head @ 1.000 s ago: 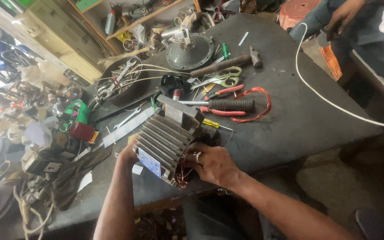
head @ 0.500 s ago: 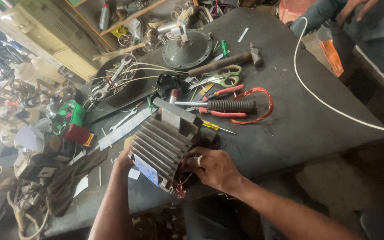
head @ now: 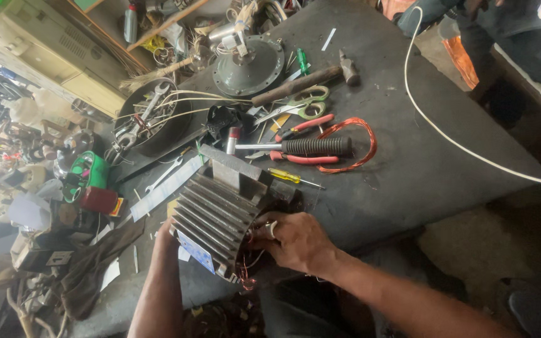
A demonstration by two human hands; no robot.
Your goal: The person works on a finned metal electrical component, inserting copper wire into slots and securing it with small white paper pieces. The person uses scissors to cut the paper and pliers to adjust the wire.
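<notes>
A grey finned electric motor housing [head: 220, 213] lies on its side near the front edge of the dark workbench [head: 421, 163]. My right hand [head: 295, 241] presses against its open end, fingers at the copper windings and loose wires there. My left hand [head: 169, 233] is mostly hidden behind the housing's left side and steadies it; only the wrist and forearm show. A small blue and white plate is fixed to the housing's near face.
Behind the motor lie red-handled pliers [head: 308, 156], a black-handled screwdriver [head: 308, 146], a coil of copper wire [head: 358, 144], scissors [head: 295, 105], a hammer [head: 308, 84], a round metal motor cover [head: 248, 62] and a pan of spanners [head: 148, 122]. A white cable [head: 458, 144] crosses right. Clutter fills the left.
The view has shifted slightly and the motor sits a little lower in it. My hands stay on the housing, the right one working a bit further into the open end.
</notes>
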